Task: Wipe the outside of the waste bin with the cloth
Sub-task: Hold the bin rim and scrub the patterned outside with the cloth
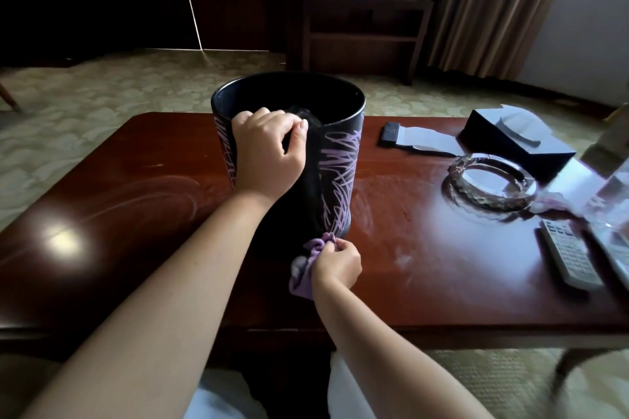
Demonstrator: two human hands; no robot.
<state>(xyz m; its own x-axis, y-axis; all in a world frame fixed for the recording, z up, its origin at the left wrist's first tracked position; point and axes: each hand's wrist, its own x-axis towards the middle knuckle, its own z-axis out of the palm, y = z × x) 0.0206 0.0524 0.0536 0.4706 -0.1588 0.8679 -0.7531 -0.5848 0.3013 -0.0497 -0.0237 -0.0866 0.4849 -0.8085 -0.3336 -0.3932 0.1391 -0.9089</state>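
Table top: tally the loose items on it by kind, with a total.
Waste bin: 1
Cloth: 1
Tissue box: 1
Glass ashtray: 1
Remote control: 1
Small dark case on a paper slip: 1
Total: 6, not counting unclear items cut off at the right edge.

Two bare forearms, no sleeves, left hand (pixel 269 150), right hand (pixel 337 264), no rings
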